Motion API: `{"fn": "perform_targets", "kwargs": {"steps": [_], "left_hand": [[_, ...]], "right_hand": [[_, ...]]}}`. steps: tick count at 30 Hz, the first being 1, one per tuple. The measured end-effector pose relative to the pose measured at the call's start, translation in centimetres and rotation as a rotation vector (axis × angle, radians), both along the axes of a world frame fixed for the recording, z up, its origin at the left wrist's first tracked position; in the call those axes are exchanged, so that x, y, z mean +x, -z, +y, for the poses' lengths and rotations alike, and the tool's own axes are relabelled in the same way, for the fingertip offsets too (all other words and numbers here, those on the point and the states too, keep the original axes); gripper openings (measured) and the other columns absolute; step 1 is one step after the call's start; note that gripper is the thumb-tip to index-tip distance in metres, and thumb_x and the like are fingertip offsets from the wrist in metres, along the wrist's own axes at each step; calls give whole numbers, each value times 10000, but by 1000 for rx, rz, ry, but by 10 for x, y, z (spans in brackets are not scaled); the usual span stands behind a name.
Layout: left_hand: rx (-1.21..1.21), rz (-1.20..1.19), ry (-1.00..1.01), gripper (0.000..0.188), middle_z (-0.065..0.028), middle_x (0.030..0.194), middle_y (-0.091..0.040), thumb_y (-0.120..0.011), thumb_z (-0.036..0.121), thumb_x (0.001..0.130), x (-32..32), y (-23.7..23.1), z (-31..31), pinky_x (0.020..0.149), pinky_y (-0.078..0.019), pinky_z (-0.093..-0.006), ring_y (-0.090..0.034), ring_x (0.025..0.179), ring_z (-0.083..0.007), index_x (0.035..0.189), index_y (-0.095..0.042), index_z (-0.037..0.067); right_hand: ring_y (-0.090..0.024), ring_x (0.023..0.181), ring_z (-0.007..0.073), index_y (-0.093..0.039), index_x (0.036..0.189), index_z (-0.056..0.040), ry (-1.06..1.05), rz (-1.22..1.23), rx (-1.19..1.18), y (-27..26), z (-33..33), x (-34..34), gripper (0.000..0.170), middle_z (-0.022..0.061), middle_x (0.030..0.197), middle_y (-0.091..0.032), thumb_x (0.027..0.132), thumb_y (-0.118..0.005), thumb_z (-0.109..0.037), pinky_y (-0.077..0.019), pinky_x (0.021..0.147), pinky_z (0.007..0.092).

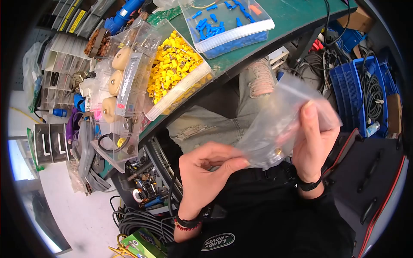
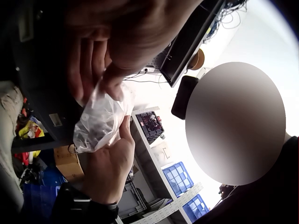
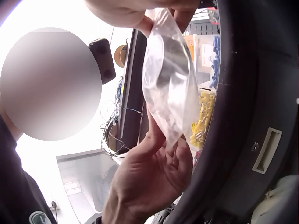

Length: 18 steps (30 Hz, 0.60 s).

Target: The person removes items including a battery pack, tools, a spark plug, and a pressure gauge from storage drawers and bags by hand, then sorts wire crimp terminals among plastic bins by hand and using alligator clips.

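One left hand [image 1: 198,177], one right hand [image 1: 316,139], each grip in a pinch on one clear bag [image 1: 269,129].

The small items [image 1: 278,152] in the plastic bag [image 1: 279,118] are too blurred to identify.

Black top [image 1: 275,223]; chest badge [image 1: 218,241] a dark oval, pale rim, pale LAND ROVER lettering. Trousers [image 1: 215,129] faded, pale, ripped, frayed threads across the holes. Left wrist: black band [image 1: 187,222], red beads [image 1: 189,228]. Right: black strap [image 1: 309,185], plain.
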<state>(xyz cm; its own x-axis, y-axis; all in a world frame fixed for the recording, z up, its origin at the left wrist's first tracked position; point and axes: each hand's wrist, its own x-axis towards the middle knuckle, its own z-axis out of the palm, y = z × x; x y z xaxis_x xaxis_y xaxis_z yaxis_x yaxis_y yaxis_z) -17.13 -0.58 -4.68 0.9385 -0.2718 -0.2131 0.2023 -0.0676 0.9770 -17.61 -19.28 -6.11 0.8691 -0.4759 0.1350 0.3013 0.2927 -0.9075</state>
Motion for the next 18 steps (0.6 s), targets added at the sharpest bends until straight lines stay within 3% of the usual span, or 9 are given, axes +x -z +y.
{"fn": "perform_targets", "kwargs": {"steps": [3, 6, 8, 10, 11, 13, 14, 15, 18], "left_hand": [[-248, 61, 45, 172, -115, 917, -721, -715, 9, 841, 0, 7, -5, 791, -535, -260, -676, 841, -126, 988, -671, -69], [-129, -74, 20, 133, -76, 885, -704, -663, 54, 901, -7, 14, -2, 754, -505, -222, -642, 819, -90, 980, -654, -53], [-165, -123, -121, 140, -50, 848, -685, -642, 90, 923, -10, 30, 0, 709, -477, -205, -612, 775, -70, 969, -644, -42], [-197, -177, -271, 158, -25, 811, -666, -622, 126, 946, -10, 33, -1, 665, -450, -187, -583, 731, -50, 958, -635, -31], [-176, -206, -321, 170, -7, 789, -644, -615, 147, 953, -9, 30, -3, 639, -422, -179, -556, 708, -39, 950, -630, -23], [-156, -238, -372, 184, 10, 766, -622, -608, 168, 960, -8, 27, -3, 613, -394, -171, -530, 684, -29, 941, -625, -14], [-107, -249, -342, 220, -25, 851, -631, -570, 201, 981, -10, 27, -2, 707, -434, -212, -560, 767, -62, 959, -595, -16], [-59, -260, -310, 255, -60, 936, -641, -531, 235, 1002, -11, 26, -2, 801, -474, -252, -591, 849, -96, 977, -564, -18], [-210, -238, -256, 201, -74, 986, -652, -605, 150, 953, -12, 27, -2, 821, -502, -274, -620, 901, -118, 1038, -575, -29]], "right_hand": [[-483, 757, 37, -634, 909, -6, 83, -20, -36, -2, -4, 6, 175, -15, 824, -597, 947, -620, -176, -362, 685, 204], [-473, 746, 44, -632, 911, -1, 11, -32, 59, -7, 2, 10, 196, -13, 819, -589, 943, -630, -195, -352, 677, 207], [-553, 739, 69, -636, 941, 15, -46, -34, 62, -8, -1, 10, 249, 22, 864, -629, 932, -649, -234, -412, 691, 216], [-694, 728, 179, -605, 1084, 63, -248, -80, 78, -3, -1, 11, 264, 95, 784, -703, 872, -685, -73, -536, 711, 269], [-693, 824, 158, -656, 1047, 53, -381, 11, 11, -5, -7, 8, 265, 84, 831, -719, 814, -739, -41, -535, 725, 264], [-690, 800, 141, -682, 985, 42, -411, 45, -130, -1, -8, 7, 217, 82, 830, -721, 796, -756, -36, -534, 718, 257], [-687, 777, 123, -708, 923, 31, -434, 82, -273, 0, -8, 7, 170, 79, 828, -723, 778, -773, -31, -533, 710, 251], [-681, 731, 106, -733, 840, 11, -414, 133, -234, -3, -7, 7, 99, 72, 800, -723, 769, -782, -36, -530, 678, 235], [-679, 699, 105, -739, 844, 0, -365, 111, -164, 3, -7, 6, 102, 72, 782, -724, 758, -786, -31, -525, 643, 227]]}}
